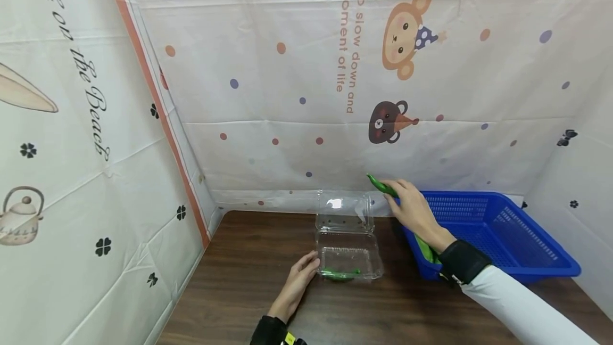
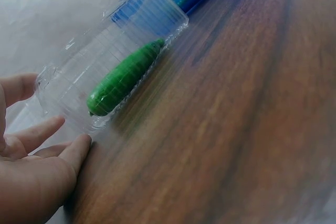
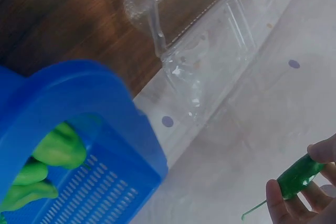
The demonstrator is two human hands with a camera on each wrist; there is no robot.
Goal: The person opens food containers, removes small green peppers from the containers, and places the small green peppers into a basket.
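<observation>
Fingers of the right hand (image 1: 415,207) curl round a green pepper (image 1: 381,185) and hold it up in the air, just above the near corner of the blue basket (image 1: 498,230). In the right wrist view the fingertips (image 3: 274,193) pinch the pepper (image 3: 298,176) near its thin stem. The left hand (image 1: 298,279) lies on the table (image 1: 249,281) with its fingers nearly straight, and they touch the near left edge of the clear box (image 1: 349,257). It grips nothing.

It looks like peppers are going from the basket into the box, one by one. One pepper (image 2: 125,77) already lies in the box, along its front wall. More green peppers (image 3: 44,169) sit in the near end of the basket.

The next move would seem to call for the right hand to bring its pepper left and down into the open box, past the raised lid (image 1: 344,211), while the left hand keeps the light box from sliding.

The table is dark brown wood. Pale cloth walls (image 1: 268,95) stand on three sides, with dots, letters, a monkey (image 1: 404,33) and a bear (image 1: 389,121) printed on them. A teapot picture (image 1: 21,216) shows on the left cloth.
</observation>
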